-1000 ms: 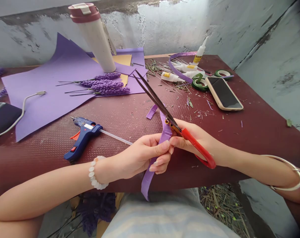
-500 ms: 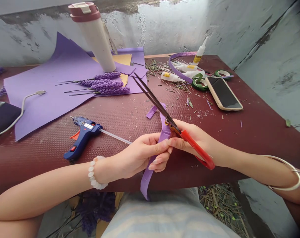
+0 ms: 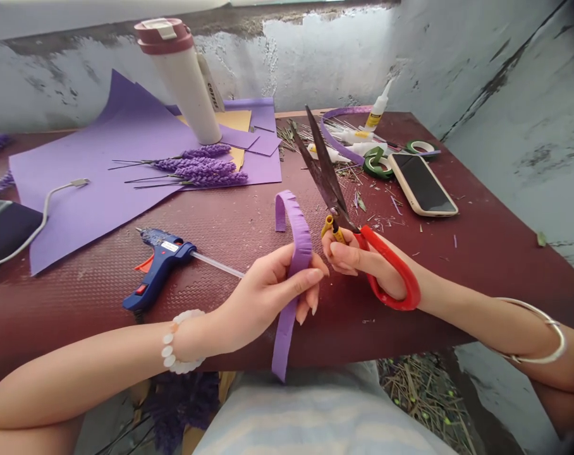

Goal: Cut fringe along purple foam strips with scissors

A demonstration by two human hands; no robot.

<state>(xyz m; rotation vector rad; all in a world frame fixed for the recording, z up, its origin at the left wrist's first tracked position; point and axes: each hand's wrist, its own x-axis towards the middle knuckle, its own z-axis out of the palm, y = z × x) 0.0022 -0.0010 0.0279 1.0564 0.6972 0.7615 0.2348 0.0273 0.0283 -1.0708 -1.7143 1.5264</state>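
Observation:
My left hand (image 3: 268, 294) pinches a strip of purple paper (image 3: 300, 240) between thumb and fingers. The strip's upper end curls over, with small snips along its edge, and its lower end hangs past the table's front edge. My right hand (image 3: 358, 259) grips long scissors (image 3: 329, 174) with red handles, their dark blades wide open and pointing away from me. The blades are beside the strip and not touching it.
On the dark red table (image 3: 249, 218) are a blue hot glue gun (image 3: 161, 265), purple paper sheets (image 3: 88, 158), paper lavender stems (image 3: 201, 170), a tall flask (image 3: 180, 82), a phone (image 3: 422, 183), green tape rolls (image 3: 378, 165), glue bottles (image 3: 378, 110) and scattered plant scraps.
The scissors have come off the strip and their blades have opened wide. The strip's upper end now shows, curled over above my left hand.

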